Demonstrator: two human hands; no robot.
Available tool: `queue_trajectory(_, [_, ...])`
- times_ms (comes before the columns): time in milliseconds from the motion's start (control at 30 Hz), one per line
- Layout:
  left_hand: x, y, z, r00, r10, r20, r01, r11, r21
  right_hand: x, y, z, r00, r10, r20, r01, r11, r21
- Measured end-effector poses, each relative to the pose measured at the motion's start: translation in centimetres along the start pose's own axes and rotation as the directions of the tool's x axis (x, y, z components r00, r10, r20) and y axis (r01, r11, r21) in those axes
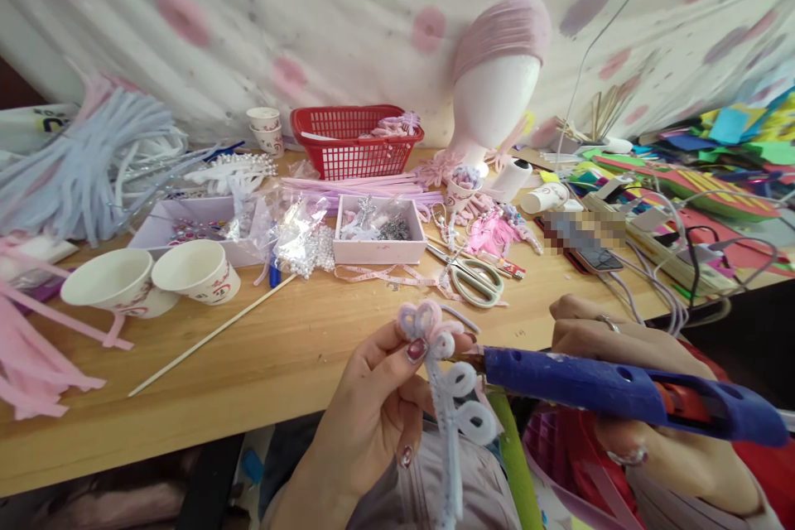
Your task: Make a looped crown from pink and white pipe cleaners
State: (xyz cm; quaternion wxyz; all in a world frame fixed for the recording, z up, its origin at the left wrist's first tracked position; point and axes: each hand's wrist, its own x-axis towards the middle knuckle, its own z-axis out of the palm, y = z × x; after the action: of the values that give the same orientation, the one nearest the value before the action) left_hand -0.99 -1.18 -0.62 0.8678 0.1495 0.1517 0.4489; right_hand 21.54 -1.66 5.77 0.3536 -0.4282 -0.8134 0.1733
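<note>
Between the thumb and fingers of my left hand is a pipe-cleaner flower, with pink and lilac loops on top and pale blue loops along its stem. My right hand grips a blue hot glue gun from the right side. The gun's nozzle points left and comes close to the flower just under its top loops; whether it touches cannot be made out. Behind the flower, a short lilac pipe-cleaner piece lies on the table. Part of my right hand is hidden behind the gun.
Scissors and a measuring tape lie beyond my hands. Paper cups and a wooden stick are to the left. Farther back stand a red basket and a foam head. Cables and a phone lie right.
</note>
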Motion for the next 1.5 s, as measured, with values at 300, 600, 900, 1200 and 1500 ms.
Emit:
queue_trajectory(300, [0.1, -0.2, -0.4, 1.0, 0.006, 0.027, -0.005, 0.999, -0.042, 0.2, -0.2, -0.4, 0.999, 0.046, -0.004, -0.046, 0.999, 0.014])
queue_trajectory(600, [0.1, 0.1, -0.3, 0.999, -0.04, -0.019, 0.039, 0.997, -0.063, 0.1, -0.2, -0.5, 0.998, 0.07, -0.01, -0.069, 0.996, 0.055])
queue_trajectory(900, [0.1, -0.1, -0.1, 0.998, -0.058, -0.021, 0.056, 0.995, -0.08, 0.5, -0.4, -0.7, 0.998, 0.066, 0.016, -0.066, 0.998, 0.013])
queue_trajectory(1200, [-0.2, 0.2, -0.1, 0.999, 0.019, -0.047, -0.02, 0.999, -0.029, 0.9, -1.0, -1.1, 0.998, 0.027, 0.05, -0.026, 1.0, -0.014])
queue_trajectory(1500, [-0.3, 0.0, 0.3, 0.983, 0.1, -0.155, -0.085, 0.991, 0.1, 1.1, -1.0, -1.3, 0.986, -0.027, -0.166, 0.009, 0.994, -0.106])
